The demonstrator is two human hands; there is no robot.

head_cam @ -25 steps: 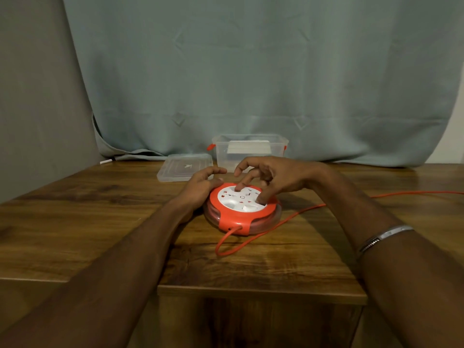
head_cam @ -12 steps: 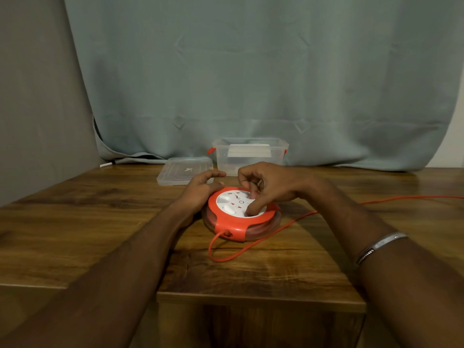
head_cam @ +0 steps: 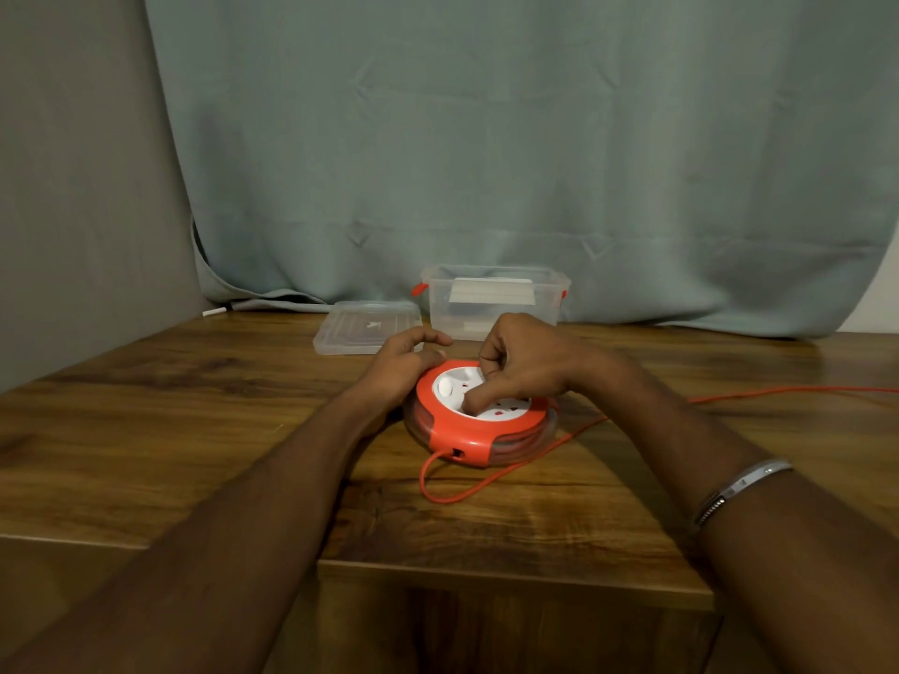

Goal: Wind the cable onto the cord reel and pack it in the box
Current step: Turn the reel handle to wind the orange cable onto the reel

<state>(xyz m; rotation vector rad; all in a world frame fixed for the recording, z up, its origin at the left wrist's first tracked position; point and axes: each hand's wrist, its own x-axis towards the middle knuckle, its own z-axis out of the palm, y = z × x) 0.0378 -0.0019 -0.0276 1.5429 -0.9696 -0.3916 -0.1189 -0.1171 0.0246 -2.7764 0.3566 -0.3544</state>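
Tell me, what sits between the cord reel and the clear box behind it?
In the head view, only the right hand over the cord reel; behind it, bare table up to the box.

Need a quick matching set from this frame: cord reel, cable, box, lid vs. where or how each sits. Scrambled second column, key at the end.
Things:
1. cord reel
2. cable
3. box
4. lid

States:
A. flat on the table, left of the box
B. open, at the table's far edge by the curtain
C. under both hands, near the table's middle
D. trails off to the right across the table

Pairs: 1-C, 2-D, 3-B, 4-A
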